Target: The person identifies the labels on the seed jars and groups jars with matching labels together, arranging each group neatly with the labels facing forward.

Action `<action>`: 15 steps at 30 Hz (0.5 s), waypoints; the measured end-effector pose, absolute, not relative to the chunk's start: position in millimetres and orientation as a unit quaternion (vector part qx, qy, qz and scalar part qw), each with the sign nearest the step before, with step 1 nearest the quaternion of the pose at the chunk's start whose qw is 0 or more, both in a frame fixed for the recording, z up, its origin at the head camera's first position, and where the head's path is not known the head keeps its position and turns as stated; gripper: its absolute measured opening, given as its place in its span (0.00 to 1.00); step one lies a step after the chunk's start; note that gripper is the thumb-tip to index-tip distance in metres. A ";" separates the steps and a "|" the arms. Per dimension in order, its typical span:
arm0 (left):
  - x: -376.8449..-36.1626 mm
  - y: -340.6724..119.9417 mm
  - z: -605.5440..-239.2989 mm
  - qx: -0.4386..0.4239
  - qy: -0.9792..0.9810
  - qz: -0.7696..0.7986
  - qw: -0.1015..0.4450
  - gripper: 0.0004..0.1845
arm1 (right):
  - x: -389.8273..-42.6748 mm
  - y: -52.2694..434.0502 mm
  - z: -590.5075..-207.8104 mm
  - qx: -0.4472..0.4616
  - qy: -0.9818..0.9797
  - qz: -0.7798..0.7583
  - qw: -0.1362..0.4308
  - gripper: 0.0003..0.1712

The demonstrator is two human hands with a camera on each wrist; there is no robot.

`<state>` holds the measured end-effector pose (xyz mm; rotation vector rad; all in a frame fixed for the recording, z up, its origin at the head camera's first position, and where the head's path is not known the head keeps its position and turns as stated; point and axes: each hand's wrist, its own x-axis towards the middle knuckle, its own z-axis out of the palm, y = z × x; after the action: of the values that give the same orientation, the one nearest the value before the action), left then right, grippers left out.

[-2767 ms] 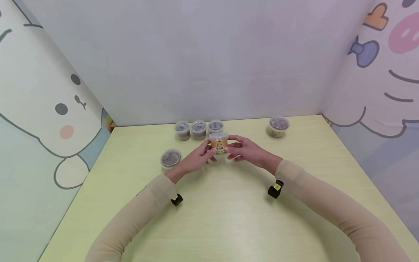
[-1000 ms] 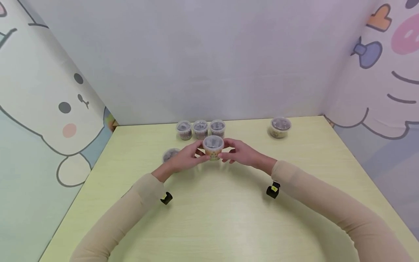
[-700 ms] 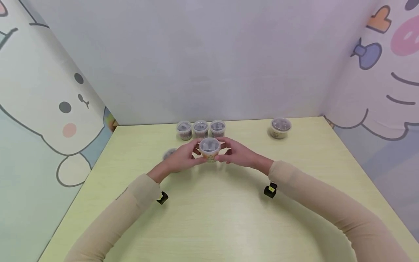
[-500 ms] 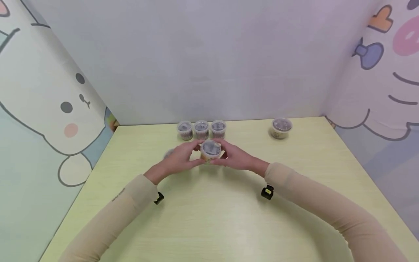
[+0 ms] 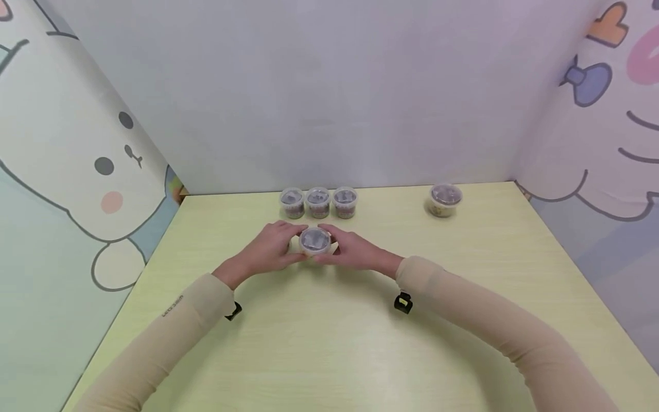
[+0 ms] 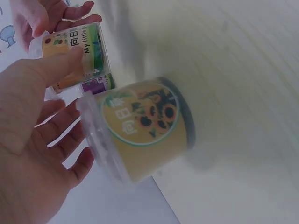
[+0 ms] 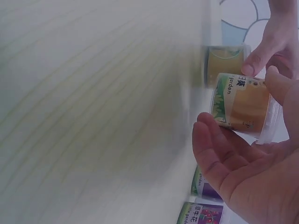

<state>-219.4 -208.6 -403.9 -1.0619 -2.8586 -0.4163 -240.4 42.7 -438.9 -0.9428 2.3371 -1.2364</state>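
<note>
A small lidded plastic cup [image 5: 315, 240] with an orange and green sunflower label is held between both hands in front of the back row. My left hand [image 5: 270, 249] pinches its left side, thumb in front and fingers behind. On the opposite side, my right hand [image 5: 355, 250] grips it between thumb and fingers. A second yellow-labelled sunflower cup [image 6: 145, 130] stands beside the left hand in the left wrist view; the left hand hides it in the head view. The right wrist view shows the held cup [image 7: 247, 105] close to the table.
Three lidded cups, a left one [image 5: 292, 202], a middle one [image 5: 318, 202] and a right one [image 5: 345, 202], stand in a row near the table's back edge. Another lidded cup [image 5: 445, 200] is at the back right. Cartoon-printed walls border the pale wooden table [image 5: 329, 343].
Both hands have carried the held cup left and nearer to me, and its lid now faces up toward the head camera. The left hand has come to cover the single cup at left.
</note>
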 end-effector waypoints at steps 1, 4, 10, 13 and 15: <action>-219.3 -210.3 -404.8 -0.342 -0.930 -0.131 0.031 0.38 | -240.8 40.5 -440.2 -0.330 0.824 -0.430 0.164 0.50; -219.5 -215.1 -407.8 -0.335 -0.934 -0.120 0.034 0.42 | -240.5 35.2 -441.6 -0.322 0.835 -0.416 0.159 0.50; -222.8 -223.0 -415.9 -0.346 -0.927 -0.138 0.052 0.38 | -238.1 28.7 -439.5 -0.319 0.858 -0.374 0.147 0.51; -224.5 -225.4 -422.4 -0.359 -0.918 -0.155 0.063 0.34 | -238.2 27.0 -440.2 -0.319 0.867 -0.356 0.144 0.52; -225.2 -226.4 -426.8 -0.368 -0.913 -0.164 0.072 0.31 | -238.9 25.3 -440.7 -0.318 0.870 -0.349 0.143 0.52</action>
<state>-225.2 -226.4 -426.8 -1.1051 -2.7433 -0.4920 -238.9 25.3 -440.7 -0.9163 2.5097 -1.0062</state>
